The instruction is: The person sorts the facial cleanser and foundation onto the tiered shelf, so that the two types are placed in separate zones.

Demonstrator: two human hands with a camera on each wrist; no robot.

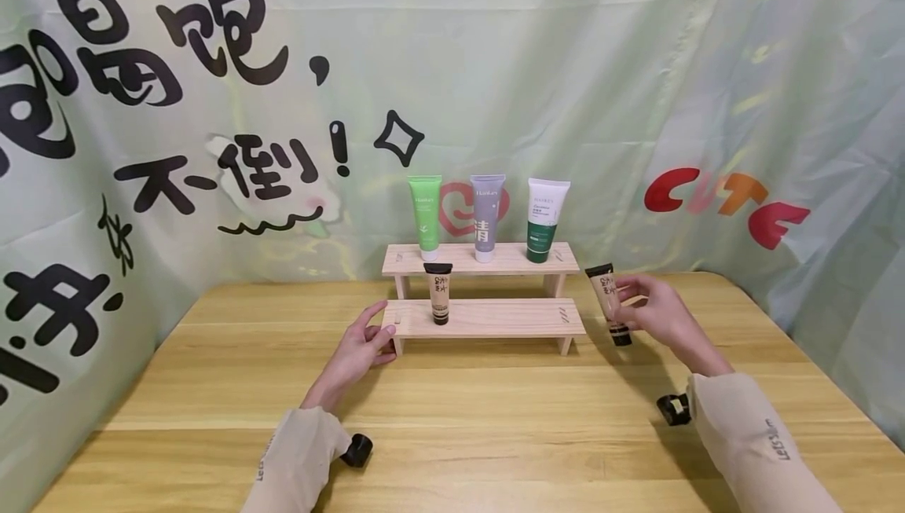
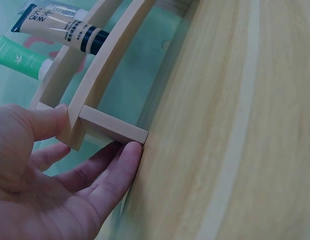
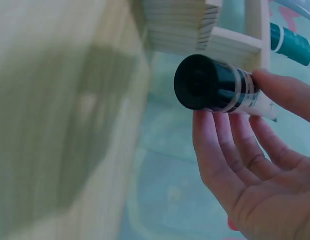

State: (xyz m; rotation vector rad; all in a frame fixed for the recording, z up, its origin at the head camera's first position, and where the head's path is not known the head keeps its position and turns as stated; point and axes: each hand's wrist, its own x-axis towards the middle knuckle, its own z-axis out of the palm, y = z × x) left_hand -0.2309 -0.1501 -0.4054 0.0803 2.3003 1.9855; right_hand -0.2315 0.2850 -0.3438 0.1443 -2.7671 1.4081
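My right hand (image 1: 656, 313) pinches a beige squeeze tube (image 1: 605, 297) with a black cap between thumb and fingers. It is held tilted, cap down, off the right end of the two-step wooden display stand (image 1: 495, 328). In the right wrist view the tube's black cap (image 3: 195, 82) faces the camera. My left hand (image 1: 357, 352) grips the left end of the lower step, thumb on the board and fingers by the leg (image 2: 114, 124). A similar beige tube (image 1: 439, 294) stands cap down on the left part of that step.
On the upper step stand a green tube (image 1: 426, 216), a purple tube (image 1: 486, 218) and a white-and-green tube (image 1: 545, 218). The stand sits toward the back of the wooden table (image 1: 509, 434), in front of a printed curtain (image 1: 566, 65). A black wrist device (image 1: 357, 450) hangs by the left sleeve.
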